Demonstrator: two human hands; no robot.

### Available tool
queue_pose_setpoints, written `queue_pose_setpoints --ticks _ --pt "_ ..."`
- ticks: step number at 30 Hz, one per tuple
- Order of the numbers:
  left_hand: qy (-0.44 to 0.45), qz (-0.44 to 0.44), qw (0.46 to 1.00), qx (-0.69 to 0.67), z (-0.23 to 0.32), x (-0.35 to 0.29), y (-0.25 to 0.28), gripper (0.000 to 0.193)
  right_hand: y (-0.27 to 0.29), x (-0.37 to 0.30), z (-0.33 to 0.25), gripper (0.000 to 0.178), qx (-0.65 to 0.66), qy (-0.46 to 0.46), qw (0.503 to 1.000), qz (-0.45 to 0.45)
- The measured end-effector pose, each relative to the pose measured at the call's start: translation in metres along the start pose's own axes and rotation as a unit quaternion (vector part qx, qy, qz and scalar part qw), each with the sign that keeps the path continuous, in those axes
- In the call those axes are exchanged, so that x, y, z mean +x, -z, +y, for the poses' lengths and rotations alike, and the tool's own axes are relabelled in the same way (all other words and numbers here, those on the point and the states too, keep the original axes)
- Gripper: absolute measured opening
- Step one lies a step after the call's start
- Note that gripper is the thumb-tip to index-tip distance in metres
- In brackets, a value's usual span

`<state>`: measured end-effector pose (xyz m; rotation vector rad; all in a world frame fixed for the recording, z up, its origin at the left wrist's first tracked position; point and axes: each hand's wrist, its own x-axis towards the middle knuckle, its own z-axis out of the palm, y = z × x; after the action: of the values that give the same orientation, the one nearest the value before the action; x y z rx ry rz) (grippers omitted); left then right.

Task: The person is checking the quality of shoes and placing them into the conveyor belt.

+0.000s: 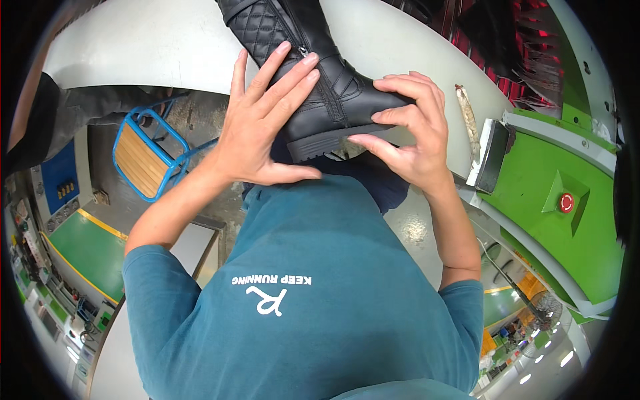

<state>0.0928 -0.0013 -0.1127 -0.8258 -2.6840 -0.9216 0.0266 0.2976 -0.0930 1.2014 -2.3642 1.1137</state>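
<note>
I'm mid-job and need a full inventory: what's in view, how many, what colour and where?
Boot: one, black, top centre
Table: one, white, across the top
Pale strip: one, beige, table's right side
Red-lit strips: several, red, top right
Machine: one, green, right
Button: one, red, on the machine
Chair: one, blue frame, wooden seat, left
Fan: one, dark, lower right
Background clutter: uncounted, mixed colours, both far sides, too small to tell
Shirt: one, teal, lower centre
Left hand: one, bare, fingers spread over the boot
Right hand: one, bare, fingers around the boot's toe
</note>
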Motion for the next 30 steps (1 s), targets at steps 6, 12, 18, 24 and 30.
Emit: queue_pose_setpoints --ticks 6,12,18,24,30 --pt "0.009 0.145 0.989 -0.038 0.002 -0.004 -0.031 0.093 0.007 0.018 -0.019 0.072 -0.023 -0.153 0.985 -0.071" --pt "-0.004 0.143 0.989 -0.042 -0.006 0.004 -0.024 0.094 0.010 0.016 -0.003 0.100 0.003 -0.149 0.988 -0.050" --pt "-0.017 0.061 0.998 0.024 0.007 0.011 -0.007 0.099 0.056 0.026 0.000 0.135 0.076 -0.196 0.970 -0.120" --pt "-0.115 0.292 0.923 -0.223 0.044 0.043 -0.022 0.113 0.062 0.074 -0.079 0.090 0.027 0.098 0.994 -0.027" --pt "0.170 0.245 0.929 -0.220 0.005 0.002 -0.042 0.090 0.044 -0.003 -0.037 0.067 -0.068 -0.084 0.993 -0.056"
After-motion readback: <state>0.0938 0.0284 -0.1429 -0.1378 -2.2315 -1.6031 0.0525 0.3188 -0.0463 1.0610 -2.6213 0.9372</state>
